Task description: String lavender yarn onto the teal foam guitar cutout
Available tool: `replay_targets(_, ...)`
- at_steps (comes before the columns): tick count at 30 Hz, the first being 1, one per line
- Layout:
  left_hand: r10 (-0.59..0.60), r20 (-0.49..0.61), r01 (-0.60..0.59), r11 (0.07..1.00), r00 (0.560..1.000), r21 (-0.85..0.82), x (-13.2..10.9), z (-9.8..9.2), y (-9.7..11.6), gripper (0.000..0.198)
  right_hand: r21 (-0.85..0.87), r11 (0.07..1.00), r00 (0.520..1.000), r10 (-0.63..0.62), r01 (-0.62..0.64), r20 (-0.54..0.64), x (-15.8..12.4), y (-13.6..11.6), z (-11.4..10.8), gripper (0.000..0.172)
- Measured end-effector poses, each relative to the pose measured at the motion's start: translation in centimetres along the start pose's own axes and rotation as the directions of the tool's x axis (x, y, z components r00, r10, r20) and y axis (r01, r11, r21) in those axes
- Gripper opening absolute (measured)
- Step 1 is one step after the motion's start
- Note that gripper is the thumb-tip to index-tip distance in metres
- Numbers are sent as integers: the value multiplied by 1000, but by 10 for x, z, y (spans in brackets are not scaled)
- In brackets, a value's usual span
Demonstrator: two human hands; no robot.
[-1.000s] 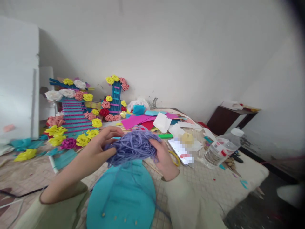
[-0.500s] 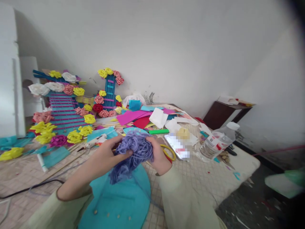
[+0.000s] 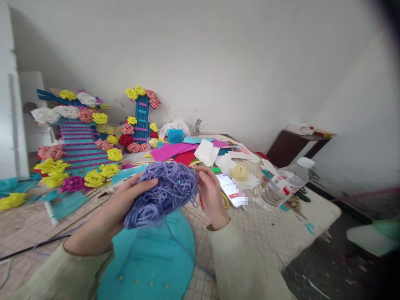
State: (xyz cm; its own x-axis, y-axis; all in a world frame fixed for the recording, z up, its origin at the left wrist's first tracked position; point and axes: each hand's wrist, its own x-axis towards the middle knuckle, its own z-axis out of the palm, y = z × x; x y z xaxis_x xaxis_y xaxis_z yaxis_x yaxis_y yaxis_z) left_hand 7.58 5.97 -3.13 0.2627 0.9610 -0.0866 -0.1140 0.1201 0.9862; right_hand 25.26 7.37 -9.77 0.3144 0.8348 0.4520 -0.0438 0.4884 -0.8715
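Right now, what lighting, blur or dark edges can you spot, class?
Head view: soft light, with shadow on the wall beside the white panel; head view: distinct strands on the purple yarn, but a blurred pale object far right; head view: pixel blocks over part of the phone, darkness in the upper-right corner.

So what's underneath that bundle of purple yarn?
Below the purple yarn shows a rounded turquoise piece with a row of pale dots. The yarn covers its far edge and part of the left hand; anything else there can't be seen.
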Motion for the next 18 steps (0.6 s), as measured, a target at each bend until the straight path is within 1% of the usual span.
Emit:
replay_targets(2, -49, 11, 49, 996, 999, -68, 3, -1, -3, 35, -55, 989, 990, -136, 134, -37, -8, -10, 0, 10)
replay_targets(3, -58, 21, 60, 994, 998, -97, 5, -2, -5, 35, -111, 970, 975, -221, 218, -17, -13, -15, 1, 7)
replay_targets(5, -48, 36, 52, 992, 998, -111, 8, -3, -9, 36, -238, 899, 930, -356, 368, 94, -23, -23, 4, 6)
replay_targets(7, -25, 50, 29, 997, 998, -74, 10, -4, -12, 37, -332, 831, 894, -397, 446, 208, -29, -26, 8, 6)
replay_targets(9, -19, 58, 21, 999, 998, -33, 11, -4, -13, 38, -398, 777, 873, -419, 488, 251, -31, -24, 12, 5)
replay_targets(12, -18, 68, 20, 1000, 997, -23, 10, -4, -13, 38, -459, 722, 855, -442, 518, 270, -29, -17, 14, 3)
replay_targets(15, -10, 80, 13, 1000, 997, -26, 10, -4, -13, 39, -490, 697, 852, -446, 523, 275, -27, -12, 14, 3)
replay_targets(18, -2, 69, 2, 1000, 998, -2, 11, -3, -15, 41, -508, 672, 842, -449, 540, 300, -28, -11, 14, 5)
